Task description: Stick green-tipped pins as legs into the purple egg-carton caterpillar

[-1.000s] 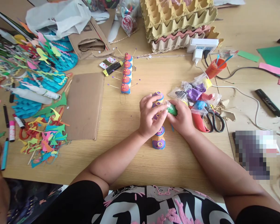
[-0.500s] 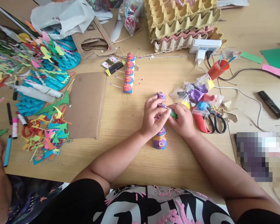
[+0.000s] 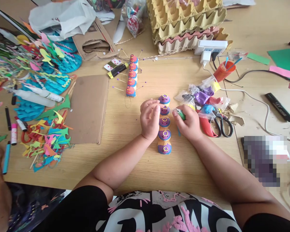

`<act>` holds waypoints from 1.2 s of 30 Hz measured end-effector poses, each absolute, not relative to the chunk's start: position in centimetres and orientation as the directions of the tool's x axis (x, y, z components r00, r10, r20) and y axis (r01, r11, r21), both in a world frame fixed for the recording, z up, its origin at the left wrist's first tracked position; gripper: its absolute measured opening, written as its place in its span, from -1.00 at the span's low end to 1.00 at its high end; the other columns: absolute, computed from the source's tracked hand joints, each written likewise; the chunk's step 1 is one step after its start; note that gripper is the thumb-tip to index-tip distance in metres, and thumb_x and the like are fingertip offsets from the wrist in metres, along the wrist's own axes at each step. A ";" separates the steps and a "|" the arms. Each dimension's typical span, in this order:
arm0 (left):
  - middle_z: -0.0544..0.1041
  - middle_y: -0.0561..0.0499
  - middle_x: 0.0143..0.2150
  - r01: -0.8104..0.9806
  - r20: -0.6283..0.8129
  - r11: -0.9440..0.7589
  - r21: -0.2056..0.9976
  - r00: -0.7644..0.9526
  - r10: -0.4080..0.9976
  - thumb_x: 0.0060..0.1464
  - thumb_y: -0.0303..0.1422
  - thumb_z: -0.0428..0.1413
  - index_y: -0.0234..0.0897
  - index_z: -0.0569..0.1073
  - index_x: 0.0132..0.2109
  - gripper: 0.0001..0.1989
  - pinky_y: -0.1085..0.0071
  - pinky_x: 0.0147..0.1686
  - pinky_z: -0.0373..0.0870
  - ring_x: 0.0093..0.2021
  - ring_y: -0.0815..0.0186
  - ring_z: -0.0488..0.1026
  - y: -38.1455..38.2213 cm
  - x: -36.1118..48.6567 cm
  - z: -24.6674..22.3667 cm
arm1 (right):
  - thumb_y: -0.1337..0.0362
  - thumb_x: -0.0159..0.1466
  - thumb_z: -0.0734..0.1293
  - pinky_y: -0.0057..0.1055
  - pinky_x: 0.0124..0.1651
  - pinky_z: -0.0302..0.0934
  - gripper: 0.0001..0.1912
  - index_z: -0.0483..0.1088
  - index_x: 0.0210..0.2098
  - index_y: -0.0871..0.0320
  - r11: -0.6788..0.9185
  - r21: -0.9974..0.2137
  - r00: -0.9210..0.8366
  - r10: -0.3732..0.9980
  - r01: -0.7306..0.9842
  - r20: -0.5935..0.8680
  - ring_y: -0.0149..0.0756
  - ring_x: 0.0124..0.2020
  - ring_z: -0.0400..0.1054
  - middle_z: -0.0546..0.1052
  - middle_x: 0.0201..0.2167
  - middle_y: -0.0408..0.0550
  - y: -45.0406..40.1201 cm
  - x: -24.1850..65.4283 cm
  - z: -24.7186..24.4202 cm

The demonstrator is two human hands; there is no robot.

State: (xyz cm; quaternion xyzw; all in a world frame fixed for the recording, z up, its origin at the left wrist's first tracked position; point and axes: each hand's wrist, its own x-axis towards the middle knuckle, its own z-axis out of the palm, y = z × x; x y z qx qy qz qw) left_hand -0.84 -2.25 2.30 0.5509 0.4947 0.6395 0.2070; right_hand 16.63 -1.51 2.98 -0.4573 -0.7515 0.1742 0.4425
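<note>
My right hand (image 3: 188, 124) is closed around a small plastic packet of green clay (image 3: 180, 114), whose end sticks out between thumb and forefinger. My left hand (image 3: 150, 119) hovers left of it, fingers loosely stretched and thumb raised, with nothing visible in it. Between the hands stands a painted egg-carton strip (image 3: 164, 135) of purple and blue humps, each with a yellow ring and a small face. My left fingertips partly overlap its second hump. A thin blue stick (image 3: 179, 131) lies below my right hand.
Farther back stands a red and blue egg-carton caterpillar (image 3: 131, 91) with pins at its sides. Bagged clay (image 3: 203, 96) and scissors (image 3: 223, 124) lie right; cardboard (image 3: 88, 109) and paper scraps (image 3: 49, 140) left. Egg trays (image 3: 186, 27) and a power strip (image 3: 211, 47) are behind.
My left hand has drawn away leftward from the green packet, uncovering the middle humps of the purple strip. My right hand keeps hold of the packet. The view has shifted slightly.
</note>
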 end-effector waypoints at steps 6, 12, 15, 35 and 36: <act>0.63 -0.03 -0.12 0.226 0.444 -0.386 0.894 -0.341 0.829 0.41 0.11 0.05 -0.15 0.61 -0.24 -0.51 0.17 0.26 0.50 0.06 0.22 0.58 -1.8 -0.9 1.9 | -0.14 0.51 0.22 -0.33 -0.31 0.22 -0.55 0.33 -0.32 0.07 0.416 -0.780 -0.114 0.904 0.467 0.413 -0.31 -0.41 0.33 0.46 -0.45 -0.13 -1.6 16.6 3.5; 0.66 -0.05 -0.08 0.176 0.371 -0.330 0.928 -0.327 0.869 0.48 0.10 -0.10 -0.18 0.61 -0.20 -0.43 0.22 0.28 0.47 0.10 0.23 0.59 -1.6 -1.0 1.6 | -0.20 0.51 0.18 -0.33 -0.29 0.23 -0.47 0.31 -0.36 0.07 0.383 -0.821 -0.125 0.922 0.424 0.366 -0.32 -0.42 0.29 0.43 -0.47 -0.13 -1.6 16.5 3.7; 0.67 -0.05 -0.08 0.140 0.342 -0.313 0.939 -0.322 0.883 0.49 0.11 -0.16 -0.18 0.60 -0.18 -0.39 0.24 0.29 0.47 0.10 0.24 0.60 -1.4 -1.0 1.3 | -0.22 0.50 0.19 -0.32 -0.26 0.29 -0.47 0.34 -0.34 0.07 0.361 -0.841 -0.123 0.932 0.403 0.341 -0.30 -0.39 0.33 0.45 -0.45 -0.13 -1.3 16.5 3.1; 0.55 -0.08 0.08 0.522 0.652 -0.552 0.650 -0.011 0.758 0.39 -0.11 0.17 -0.13 0.62 -0.15 -0.76 0.13 0.39 0.32 0.23 0.16 0.45 -2.0 -0.8 2.1 | -0.21 0.33 0.45 -0.15 0.09 0.48 -0.48 0.44 0.07 -0.01 0.353 -0.930 -0.169 0.928 0.108 0.333 -0.13 0.00 0.52 0.59 -0.02 -0.02 -0.7 16.7 1.1; 0.55 -0.08 0.08 0.521 0.653 -0.550 0.653 -0.019 0.757 0.40 -0.12 0.17 -0.13 0.62 -0.15 -0.77 0.13 0.39 0.32 0.23 0.17 0.45 -1.9 -0.8 2.0 | -0.21 0.29 0.48 -0.19 0.03 0.47 -0.48 0.45 0.03 -0.01 0.336 -0.938 -0.157 0.935 0.089 0.319 -0.17 -0.06 0.50 0.58 -0.09 -0.05 -0.6 16.7 1.1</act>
